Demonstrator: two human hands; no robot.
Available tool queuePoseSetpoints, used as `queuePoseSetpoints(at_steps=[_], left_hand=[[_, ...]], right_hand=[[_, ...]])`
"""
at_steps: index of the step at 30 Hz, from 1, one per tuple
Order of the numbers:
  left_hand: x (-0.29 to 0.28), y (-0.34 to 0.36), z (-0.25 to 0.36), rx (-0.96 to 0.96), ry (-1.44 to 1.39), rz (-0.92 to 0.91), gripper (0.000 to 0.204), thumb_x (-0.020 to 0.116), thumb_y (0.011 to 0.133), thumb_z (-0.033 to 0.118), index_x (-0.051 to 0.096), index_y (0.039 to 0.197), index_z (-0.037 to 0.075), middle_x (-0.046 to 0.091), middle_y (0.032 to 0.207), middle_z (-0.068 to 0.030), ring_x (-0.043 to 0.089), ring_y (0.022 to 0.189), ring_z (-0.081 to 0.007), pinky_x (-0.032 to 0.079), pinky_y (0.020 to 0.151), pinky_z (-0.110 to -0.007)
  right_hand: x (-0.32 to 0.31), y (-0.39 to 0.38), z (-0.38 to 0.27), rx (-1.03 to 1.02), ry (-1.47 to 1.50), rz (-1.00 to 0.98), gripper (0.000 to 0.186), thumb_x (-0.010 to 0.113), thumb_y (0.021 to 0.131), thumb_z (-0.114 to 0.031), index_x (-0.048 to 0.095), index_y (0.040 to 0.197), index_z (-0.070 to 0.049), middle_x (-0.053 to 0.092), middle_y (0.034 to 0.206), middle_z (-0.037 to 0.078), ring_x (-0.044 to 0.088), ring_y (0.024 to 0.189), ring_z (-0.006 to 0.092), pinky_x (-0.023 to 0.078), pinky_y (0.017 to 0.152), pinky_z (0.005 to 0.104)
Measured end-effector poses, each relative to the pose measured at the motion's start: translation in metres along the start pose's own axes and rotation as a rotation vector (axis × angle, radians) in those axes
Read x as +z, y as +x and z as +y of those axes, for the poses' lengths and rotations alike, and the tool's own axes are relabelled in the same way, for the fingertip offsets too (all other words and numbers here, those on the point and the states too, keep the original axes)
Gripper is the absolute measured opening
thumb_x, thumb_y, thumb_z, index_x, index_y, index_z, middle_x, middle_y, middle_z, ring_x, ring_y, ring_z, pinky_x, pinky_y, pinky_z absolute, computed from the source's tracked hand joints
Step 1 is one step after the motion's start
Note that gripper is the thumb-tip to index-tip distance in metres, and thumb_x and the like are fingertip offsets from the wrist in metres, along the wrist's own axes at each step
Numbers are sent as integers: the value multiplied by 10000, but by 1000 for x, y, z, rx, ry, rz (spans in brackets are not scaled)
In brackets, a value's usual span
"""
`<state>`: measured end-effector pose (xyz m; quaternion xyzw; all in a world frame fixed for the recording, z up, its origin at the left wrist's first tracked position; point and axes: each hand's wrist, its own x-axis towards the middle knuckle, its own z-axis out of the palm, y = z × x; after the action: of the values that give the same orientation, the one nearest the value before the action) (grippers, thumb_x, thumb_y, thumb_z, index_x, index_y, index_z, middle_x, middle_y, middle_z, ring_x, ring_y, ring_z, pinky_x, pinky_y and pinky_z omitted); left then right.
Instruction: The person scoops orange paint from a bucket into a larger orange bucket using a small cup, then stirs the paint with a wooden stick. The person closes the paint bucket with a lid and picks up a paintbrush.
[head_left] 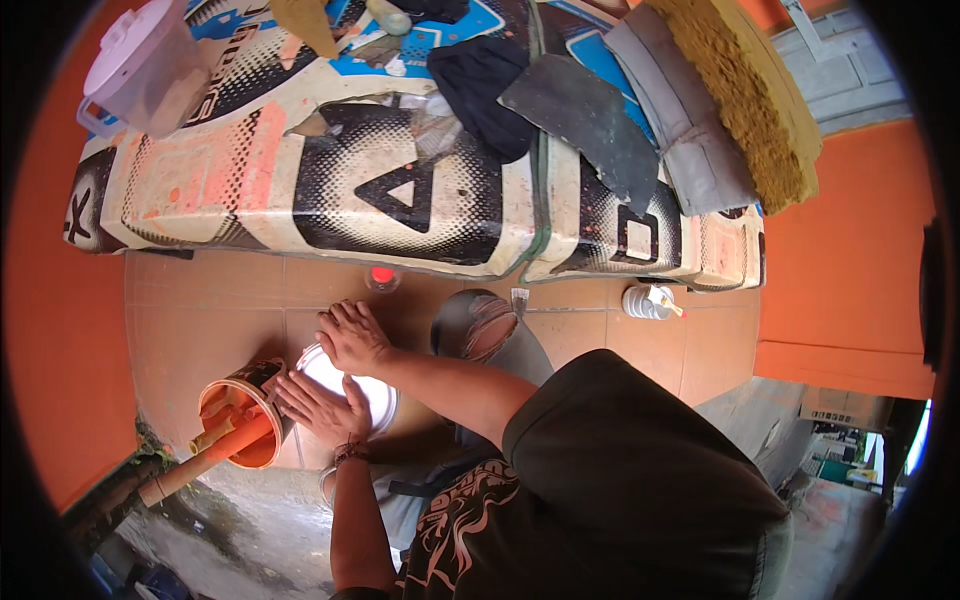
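A round white lid [378,400] sits on a container in front of me, whose sides are mostly hidden. My left hand [325,408], with a bracelet at the wrist, lies flat on the lid's near-left part, fingers stretched toward the rim. My right hand [352,338] presses on the lid's far edge, its fingers extended and slightly bent over the rim. Neither hand holds anything that I can see. Close to the left fingertips stands an orange-stained bucket [278,455] with an orange tube and a stick-like tool inside.
A sofa with a patterned cover [400,200] spans the far side, bearing cloths, dark sheets, a foam slab [745,90] and a clear plastic pitcher [150,75]. On the tiled floor stand a red-capped bottle [382,278] and a white tub [648,302] with a brush.
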<state>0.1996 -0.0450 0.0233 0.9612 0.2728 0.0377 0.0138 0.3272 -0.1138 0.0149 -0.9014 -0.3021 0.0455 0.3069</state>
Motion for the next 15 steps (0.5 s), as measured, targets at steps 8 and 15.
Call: queuePoseSetpoints(at_steps=[8,15], left_hand=[[27,-6,-17,27,109,155,835,369,951,610,208,1507,8,179,1565,-224,152,1461,-350,98,1180,-500],[38,-5,-27,23,43,153,796,353,949,633,246,1515,84,190,1568,-204,170,1457,-340,83,1180,-491]], right_hand=[[-206,-121,-1,62,518,245,112,679,851,-151,676,890,-46,622,695,71,614,592,193,483,589,301],[-274,-386,325,1216,95,1207,317,665,894,-274,649,955,37,690,887,123,636,818,171,484,787,285]])
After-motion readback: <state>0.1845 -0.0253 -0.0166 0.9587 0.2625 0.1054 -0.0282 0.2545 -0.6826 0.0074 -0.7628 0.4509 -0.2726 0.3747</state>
